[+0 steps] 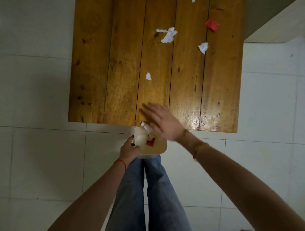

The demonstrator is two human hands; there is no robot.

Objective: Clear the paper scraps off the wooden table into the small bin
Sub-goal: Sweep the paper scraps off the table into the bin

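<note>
Jeans (153,194) on my legs fill the bottom middle, forearms coming in from both sides, red thread band (122,163) on my left wrist. Left hand (128,149) wraps the left rim of the small bin (159,148), fingers curled round the edge, holding it just under the near edge of the wooden table (118,74). Bin is pale, translucent, squarish; some white bits and a red piece (151,142) lie inside near its far-left corner. Right hand (162,122) is motion-blurred, flat and spread, palm down, over the table's near edge and partly over the bin mouth. One white scrap (145,125) sits right at the table edge, just beside my right fingertips, above the bin rim; cannot tell if I touch it.

More paper scraps further out on the table, well apart from both hands: small white one (148,76) mid-table, bigger torn white cluster (167,35) far centre, another white piece (203,47) to its right, red scrap (211,24) near the far-right corner, tiny white bit (193,1) at the top edge.

Table is planked, orange-brown, knotty, glossy with glare near the right front. Floor (36,102) is pale tile. Light-coloured counter or ledge (279,28) juts in top right.
</note>
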